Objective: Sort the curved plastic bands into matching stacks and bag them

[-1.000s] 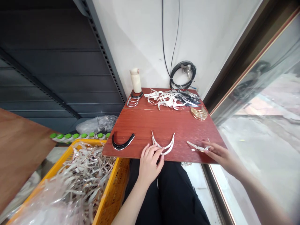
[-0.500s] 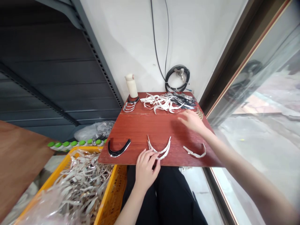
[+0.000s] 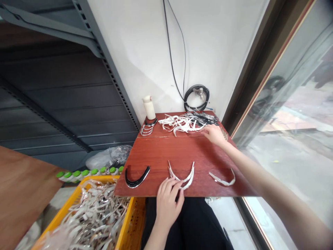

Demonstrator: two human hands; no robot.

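Shelving (image 3: 52, 86) in dark grey filled the far left, with a brown board (image 3: 23, 198) below it. Next came a row of small bottles (image 3: 76, 174) with green caps, just behind a yellow crate (image 3: 101, 178) heaped with pale, shiny strips (image 3: 96, 215); a clear plastic bag (image 3: 109, 156) lay behind the crate. On the reddish-brown table (image 3: 153, 152), a nested set of black curved strips (image 3: 136, 183) lay near the front left, and silver curved strips (image 3: 146, 130) sat farther back, close to a white flask (image 3: 149, 108) at the rear corner. The left hand (image 3: 169, 196) rested at the front edge, fingers side by side and touching the white curved strips (image 3: 190, 179), its thumb apart from them; these strips lay tips away from the person, near the middle of the front edge. Behind, a loose pile of white strips (image 3: 182, 121) met dark strips (image 3: 201, 118) to its right, below a coil of black cable (image 3: 207, 95). The right hand (image 3: 212, 134) reached to the pile's near right side, fingertips gathered; whether they pinched a strip, I could not tell. Tan strips (image 3: 224, 134), partly hidden, lay just beyond that hand. One white curved piece (image 3: 223, 182) lay alone near the front right, beside the large window (image 3: 291, 146).
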